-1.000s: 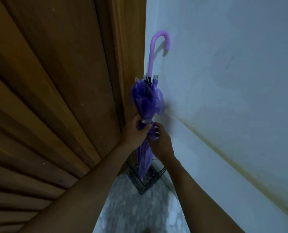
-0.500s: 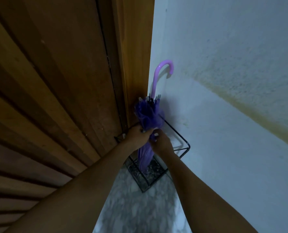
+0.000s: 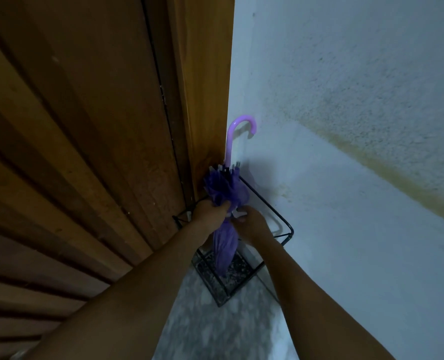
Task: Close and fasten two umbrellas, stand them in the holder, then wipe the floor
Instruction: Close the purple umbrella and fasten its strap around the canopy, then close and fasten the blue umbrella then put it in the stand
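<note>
A closed purple umbrella (image 3: 228,188) with a light purple hooked handle (image 3: 241,126) stands upright, tip down, inside a black wire holder (image 3: 288,229) in the corner. My left hand (image 3: 210,211) grips the folded canopy at its middle. Just to its right, my right hand (image 3: 252,224) has its fingers at the pale strap around the canopy. The umbrella's tip rests near the holder's dark base (image 3: 226,276). No second umbrella is visible.
A wooden door (image 3: 85,152) fills the left, its frame (image 3: 205,100) meeting a white wall (image 3: 345,178) with a yellowish stain band. The holder sits on a grey mottled floor (image 3: 210,323) tight in that corner.
The umbrella has gone down into the holder with both hands on it. The holder's upper rim has come into view as the view tilted down.
</note>
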Demonstrator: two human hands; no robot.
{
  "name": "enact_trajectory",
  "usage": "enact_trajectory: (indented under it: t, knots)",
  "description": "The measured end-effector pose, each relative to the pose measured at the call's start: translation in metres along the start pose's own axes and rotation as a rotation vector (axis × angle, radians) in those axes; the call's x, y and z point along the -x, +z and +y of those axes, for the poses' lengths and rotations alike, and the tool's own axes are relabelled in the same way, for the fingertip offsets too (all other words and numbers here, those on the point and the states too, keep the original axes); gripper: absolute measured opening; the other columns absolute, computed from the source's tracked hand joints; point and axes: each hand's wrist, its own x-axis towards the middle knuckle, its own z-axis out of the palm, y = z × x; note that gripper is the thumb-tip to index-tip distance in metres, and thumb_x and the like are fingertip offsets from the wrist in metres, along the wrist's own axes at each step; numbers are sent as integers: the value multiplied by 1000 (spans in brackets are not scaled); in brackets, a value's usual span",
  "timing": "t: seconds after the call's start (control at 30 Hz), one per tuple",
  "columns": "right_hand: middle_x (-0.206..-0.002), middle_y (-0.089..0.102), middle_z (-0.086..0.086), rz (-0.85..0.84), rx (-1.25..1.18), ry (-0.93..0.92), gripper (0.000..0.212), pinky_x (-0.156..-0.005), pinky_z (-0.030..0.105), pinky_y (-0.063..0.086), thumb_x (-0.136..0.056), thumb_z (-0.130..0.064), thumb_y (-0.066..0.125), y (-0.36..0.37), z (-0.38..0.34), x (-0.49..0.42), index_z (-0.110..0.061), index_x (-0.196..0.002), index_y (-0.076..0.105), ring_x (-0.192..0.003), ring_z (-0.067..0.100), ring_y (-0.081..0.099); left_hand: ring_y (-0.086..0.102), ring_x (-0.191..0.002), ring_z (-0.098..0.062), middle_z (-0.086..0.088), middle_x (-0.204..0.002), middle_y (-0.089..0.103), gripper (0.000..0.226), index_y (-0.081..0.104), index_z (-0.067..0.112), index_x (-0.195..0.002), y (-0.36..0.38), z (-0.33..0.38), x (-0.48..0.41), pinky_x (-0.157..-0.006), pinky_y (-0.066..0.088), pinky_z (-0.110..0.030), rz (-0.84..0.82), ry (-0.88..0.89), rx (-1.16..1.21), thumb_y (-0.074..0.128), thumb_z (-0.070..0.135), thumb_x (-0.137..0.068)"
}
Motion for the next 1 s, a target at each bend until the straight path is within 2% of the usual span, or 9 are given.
enact_trajectory:
  t: [0.13, 0.27, 0.4, 0.53, 0.63, 0.73, 0.8, 0.9, 1.0]
  knots:
    - [-116, 66, 5, 65, 5, -50, 33, -84, 29, 49, -95, -27, 60, -30, -22, 28, -15, -126, 58, -106, 22, 63, 61, -110, -26, -10, -122, 64, 22, 60, 19, -114, -14, 18, 28, -99, 49, -40, 0, 3, -16, 59, 27, -94]
    - [-122, 66, 6, 105, 35, -87, 36, -91, 32, 48, -96, -31, 58, -62, -61, 69, -17, -129, 59, -111, 22, 61, 56, -112, -23, -3, -119, 58, 43, 49, 16, -138, -36, 58, 74, -97, 46, -34, -20, 53, -34, 58, 21, -96]
    - [-127, 65, 4, 108, 59, -130, 36, -94, 31, 44, -97, -35, 55, -89, -118, 131, -19, -129, 60, -115, 22, 60, 57, -108, -23, -7, -124, 57, 56, 37, 11, -147, -75, 103, 145, -89, 48, -30, -19, 99, -112, 57, 27, -97]
    - [-131, 63, 11, 88, 92, -213, 35, -99, 31, 41, -99, -29, 54, -105, -189, 223, -12, -129, 61, -121, 27, 57, 56, -91, -11, -7, -117, 61, 46, 46, 8, -140, -130, 138, 242, -64, 45, -8, 17, 196, -212, 54, 26, -98]
    - [-127, 63, 8, 39, 48, -244, 35, -96, 28, 42, -99, -27, 55, -110, -237, 298, -11, -130, 60, -120, 24, 58, 54, -103, -11, -3, -126, 58, 41, 53, 14, -135, -175, 147, 320, -79, 44, -20, 46, 216, -241, 54, 32, -98]
    - [-113, 63, -1, 6, 28, -294, 32, -93, 26, 43, -98, -33, 58, -101, -274, 364, -17, -125, 63, -109, 19, 60, 60, -101, -13, -1, -122, 62, 36, 58, 19, -127, -222, 134, 391, -82, 50, -26, 102, 199, -199, 56, 37, -96]
    - [-117, 67, 6, -56, 48, -368, 30, -96, 31, 46, -98, -29, 57, -94, -296, 403, -15, -122, 64, -112, 24, 62, 65, -98, -17, -5, -112, 68, 32, 63, 15, -121, -249, 122, 438, -83, 52, -32, 181, 211, -186, 60, 32, -94]
    - [-120, 67, 14, -163, 146, -508, 29, -96, 37, 49, -99, -20, 56, -77, -323, 459, -5, -122, 64, -110, 29, 63, 63, -79, -9, -1, -84, 65, 20, 66, -4, -109, -283, 93, 504, -76, 46, -32, 334, 285, -63, 61, 5, -92]
    - [-102, 72, 11, -200, 95, -683, 27, -84, 36, 54, -94, -22, 63, -48, -338, 503, -4, -115, 67, -91, 16, 67, 58, -76, -12, 4, -78, 63, 18, 68, 3, -106, -308, 63, 569, -72, 45, -25, 488, 222, 3, 64, 14, -92]
